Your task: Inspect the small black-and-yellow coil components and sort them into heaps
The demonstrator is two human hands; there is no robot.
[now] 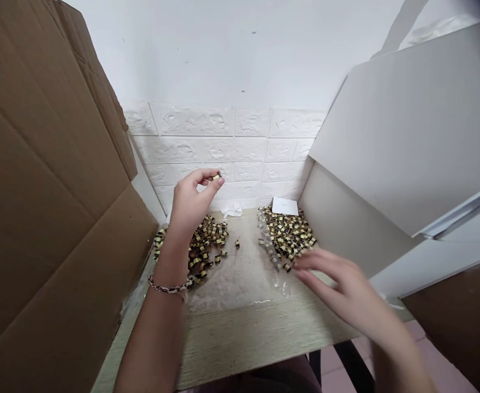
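Note:
My left hand (193,204) is raised above the table, pinching one small yellow-and-black coil component (216,177) between thumb and fingers. A chain bracelet (168,286) circles that wrist. Below it lies a loose pile of the same components (207,243), with a few strays to its right. A second, denser pile (285,237) sits to the right, partly on a clear plastic bag (240,278). My right hand (338,284) hovers at the front edge of that pile, fingers apart and holding nothing. I cannot tell whether it touches any component.
A wood-grain tabletop (244,344) lies under the bag, with its front edge close to me. A brown cardboard sheet (52,191) stands on the left and a white panel (407,125) on the right. Behind are a white brick-pattern wall (207,142), a white card (285,206) and crumpled white tissue (232,209).

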